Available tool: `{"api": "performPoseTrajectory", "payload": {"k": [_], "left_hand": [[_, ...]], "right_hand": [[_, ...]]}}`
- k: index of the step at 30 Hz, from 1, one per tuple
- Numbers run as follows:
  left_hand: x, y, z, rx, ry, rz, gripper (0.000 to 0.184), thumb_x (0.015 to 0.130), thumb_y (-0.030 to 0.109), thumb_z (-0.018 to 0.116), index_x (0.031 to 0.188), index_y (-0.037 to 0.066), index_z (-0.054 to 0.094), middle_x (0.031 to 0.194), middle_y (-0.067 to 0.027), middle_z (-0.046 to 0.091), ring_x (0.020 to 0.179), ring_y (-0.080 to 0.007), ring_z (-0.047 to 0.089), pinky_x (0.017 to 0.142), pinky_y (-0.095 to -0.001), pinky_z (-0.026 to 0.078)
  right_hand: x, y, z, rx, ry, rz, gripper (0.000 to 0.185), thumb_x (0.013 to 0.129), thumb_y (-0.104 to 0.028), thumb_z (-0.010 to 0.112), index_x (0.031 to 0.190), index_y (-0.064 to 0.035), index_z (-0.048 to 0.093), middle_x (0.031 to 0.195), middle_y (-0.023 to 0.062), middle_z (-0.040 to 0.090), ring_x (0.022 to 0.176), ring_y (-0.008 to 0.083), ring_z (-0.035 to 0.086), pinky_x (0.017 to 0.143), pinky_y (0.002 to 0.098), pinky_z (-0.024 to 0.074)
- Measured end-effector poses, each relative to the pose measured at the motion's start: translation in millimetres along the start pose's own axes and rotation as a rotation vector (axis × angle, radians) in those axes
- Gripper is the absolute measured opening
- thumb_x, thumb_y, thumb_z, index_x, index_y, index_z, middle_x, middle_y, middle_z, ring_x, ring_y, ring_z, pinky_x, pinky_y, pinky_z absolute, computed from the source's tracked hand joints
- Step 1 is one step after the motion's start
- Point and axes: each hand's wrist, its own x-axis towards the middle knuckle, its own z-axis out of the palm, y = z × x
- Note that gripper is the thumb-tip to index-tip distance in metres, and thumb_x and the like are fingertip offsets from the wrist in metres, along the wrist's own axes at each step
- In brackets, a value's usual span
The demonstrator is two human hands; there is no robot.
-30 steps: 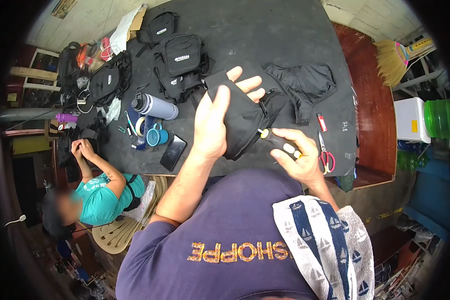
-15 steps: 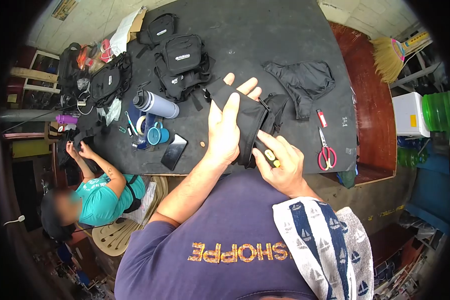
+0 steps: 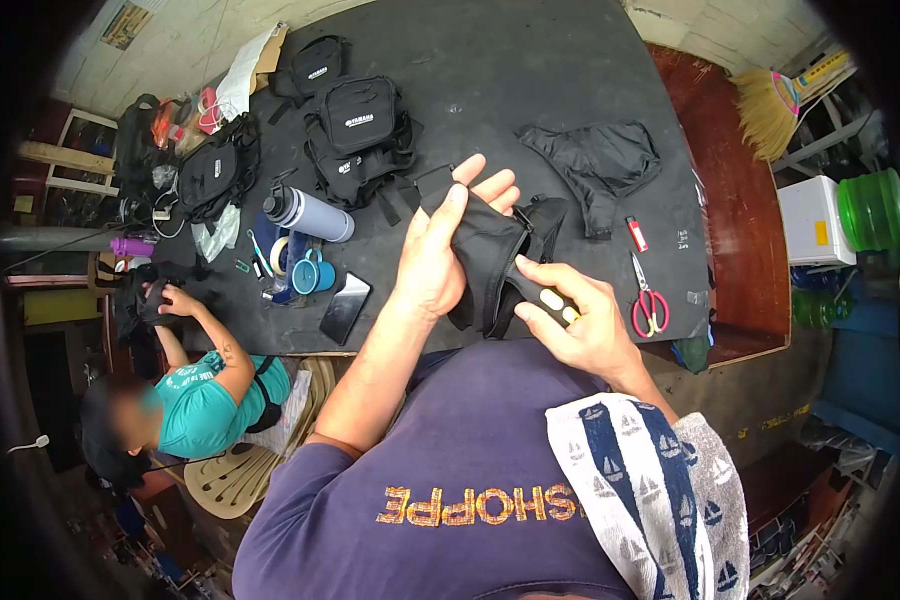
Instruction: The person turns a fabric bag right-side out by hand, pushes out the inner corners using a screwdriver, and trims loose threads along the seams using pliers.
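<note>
A black fabric bag (image 3: 487,250) hangs between my two hands, above the near part of the dark table. My left hand (image 3: 435,245) is wrapped round its left side, thumb on top and fingertips showing beyond the cloth. On the right side, my right hand (image 3: 580,315) touches the bag's edge with its fingers. A small yellow-and-black tool (image 3: 557,304) lies in the palm of that hand; its tip is hidden. Further right on the table are scissors with red handles (image 3: 650,312) and a red lighter (image 3: 637,234).
Black bags (image 3: 358,118), a grey bottle (image 3: 310,213), a blue mug (image 3: 313,273) and a phone (image 3: 345,309) stand or lie to the left. A folded black piece (image 3: 610,165) lies beyond my hands. A person in a teal shirt (image 3: 210,405) sits at lower left.
The bag has been turned and opened out slightly at its lower edge. My right hand moved left onto the bag, then slightly right. The other person's hands now hold black fabric.
</note>
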Motion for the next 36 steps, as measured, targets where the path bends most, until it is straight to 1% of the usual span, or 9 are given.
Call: {"api": "performPoseTrajectory", "payload": {"k": [3,13,16,17,20,25,28,31,36], "left_hand": [[-7,-1,8,0.025,-0.015,0.013,0.059,0.113,0.031,0.057,0.162,0.002,0.041,0.148,-0.0257,0.062,0.133,-0.0333,0.064,0.114,-0.0463,0.052],[29,3,-45,0.422,0.097,0.061,0.056,0.113,0.032,0.058,0.161,0.005,0.047,0.145,-0.0185,0.068,0.129,-0.0233,0.067,0.108,-0.0348,0.052],[34,9,-66,1.42,0.062,0.11,0.04,0.112,0.035,0.06,0.133,0.002,0.07,0.115,-0.0114,0.078,0.103,-0.0153,0.073,0.091,-0.0274,0.054],[34,8,-64,1.421,0.06,0.111,0.04,0.112,0.035,0.06,0.133,0.002,0.07,0.115,-0.0114,0.078,0.103,-0.0153,0.073,0.091,-0.0274,0.054],[32,0,-51,1.519,0.203,0.214,0.045,0.108,0.035,0.065,0.085,-0.004,0.06,0.074,-0.0264,0.057,0.065,-0.0203,0.066,0.066,-0.0468,0.049],[48,-23,-44,1.311,0.211,0.253,0.047,0.109,0.038,0.063,0.086,-0.003,0.063,0.066,-0.0209,0.06,0.059,-0.0198,0.064,0.063,-0.0429,0.052],[61,-30,-38,0.611,0.356,-0.038,0.046,0.111,0.043,0.06,0.097,0.0,0.066,0.081,-0.0162,0.071,0.073,-0.0227,0.072,0.07,-0.0394,0.058],[64,-28,-32,0.349,0.336,-0.089,0.046,0.111,0.046,0.058,0.112,0.0,0.064,0.102,-0.0174,0.072,0.087,-0.0274,0.075,0.077,-0.0431,0.061],[71,-44,-41,0.167,0.35,-0.113,0.054,0.112,0.049,0.056,0.136,0.0,0.054,0.134,-0.0236,0.065,0.11,-0.0341,0.074,0.089,-0.0488,0.062]], "right_hand": [[-5,22,10,0.616,-0.073,0.32,0.054,0.088,-0.002,0.082,0.139,-0.0014,0.066,0.125,0.0099,0.076,0.11,0.0163,0.072,0.098,0.0298,0.0539],[-13,64,-29,0.188,0.101,0.127,0.044,0.096,-0.006,0.076,0.138,-0.0007,0.065,0.129,0.0078,0.073,0.115,0.0149,0.068,0.101,0.0313,0.0518],[-39,132,-47,0.123,0.085,0.266,0.042,0.097,-0.01,0.076,0.137,-0.0019,0.065,0.13,0.0102,0.073,0.113,0.0174,0.069,0.099,0.034,0.0534],[-46,157,-47,0.099,0.083,0.338,0.043,0.098,-0.012,0.075,0.138,-0.0025,0.064,0.131,0.0123,0.073,0.112,0.0197,0.071,0.097,0.0355,0.0542],[-58,203,-18,-0.051,0.202,0.391,0.043,0.098,-0.017,0.075,0.138,-0.004,0.063,0.128,0.0158,0.073,0.11,0.0265,0.073,0.094,0.0387,0.056],[-59,242,17,-0.459,0.403,0.317,0.044,0.101,-0.024,0.073,0.139,-0.0074,0.06,0.123,0.0206,0.072,0.104,0.0394,0.073,0.089,0.0453,0.0575],[-52,242,17,-0.615,0.362,0.319,0.042,0.102,-0.026,0.071,0.139,-0.0074,0.06,0.12,0.0209,0.071,0.101,0.0412,0.072,0.089,0.0474,0.0572],[-37,230,11,-0.764,0.304,0.334,0.038,0.104,-0.026,0.07,0.135,-0.0061,0.063,0.115,0.0195,0.07,0.097,0.0408,0.071,0.089,0.0483,0.0568],[-10,178,1,-0.395,0.512,0.085,0.026,0.101,-0.023,0.072,0.119,-0.0027,0.071,0.107,0.0166,0.072,0.083,0.0357,0.07,0.076,0.044,0.0576]]}}
